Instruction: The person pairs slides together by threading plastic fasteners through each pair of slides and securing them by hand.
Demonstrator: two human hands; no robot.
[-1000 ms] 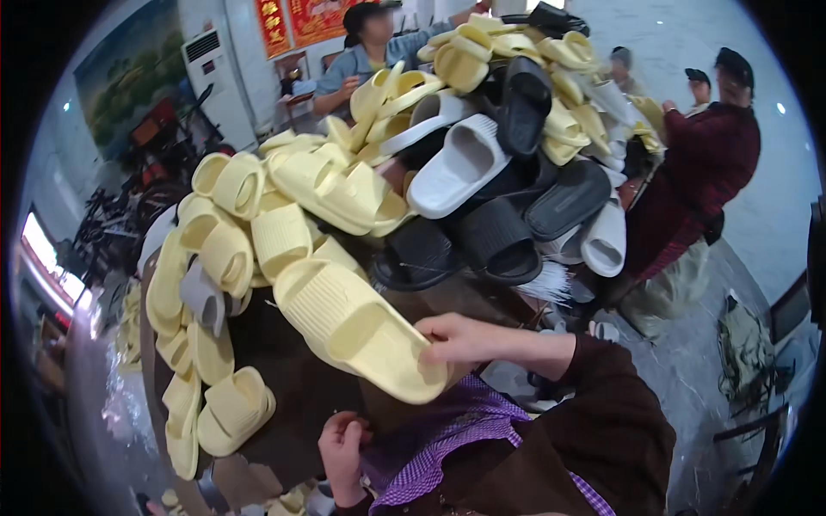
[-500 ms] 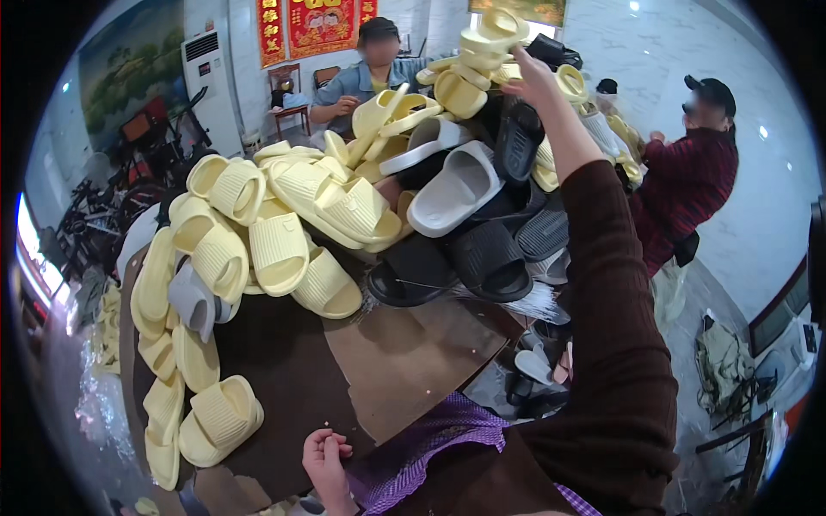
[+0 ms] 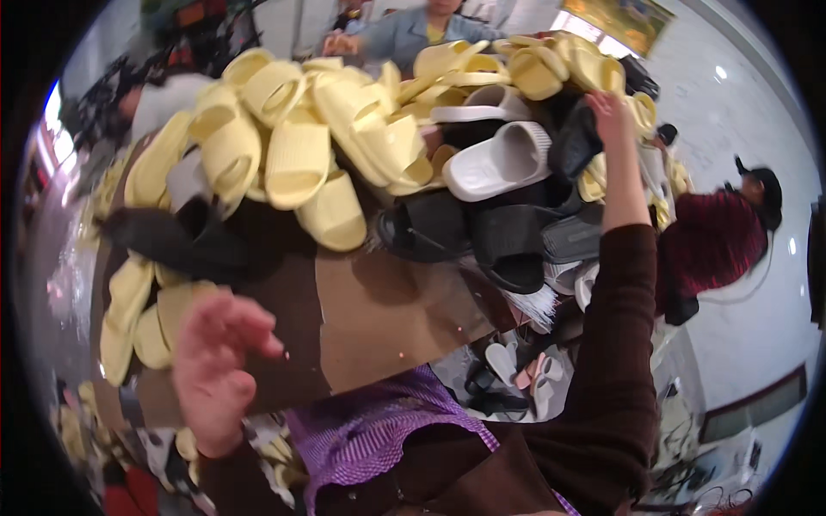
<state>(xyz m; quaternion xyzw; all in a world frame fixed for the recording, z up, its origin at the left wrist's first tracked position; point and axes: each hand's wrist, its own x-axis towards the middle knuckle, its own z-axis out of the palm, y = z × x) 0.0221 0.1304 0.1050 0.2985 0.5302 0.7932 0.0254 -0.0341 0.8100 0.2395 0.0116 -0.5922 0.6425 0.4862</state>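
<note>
While right hand (image 3: 609, 110) reaches high into the slipper pile (image 3: 361, 146), fingers at a black slipper (image 3: 575, 146), grip unclear; left hand (image 3: 215, 365) hovers open, empty, above counter (image 3: 379, 318). Advise pulling slowly so neighbouring yellow slippers (image 3: 568, 73) don't slide.

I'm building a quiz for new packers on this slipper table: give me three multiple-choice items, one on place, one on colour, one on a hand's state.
1. Where does the right hand reach?
A. top of the heap, by the pale yellow foam slippers
B. the floor
C. the purple checked cloth

2. What colour is the ridged foam slipper at mid-heap, beside the black foam slippers?
A. red
B. white
C. green

3. How is the left hand?
A. clamped on a slipper
B. inside a bag
C. raised, fingers spread, holding nothing

Key: 1 A, the arm stretches up to the pile's top; 2 B, it is plainly white; 3 C, the hand hangs over the brown table with nothing in it.
</note>
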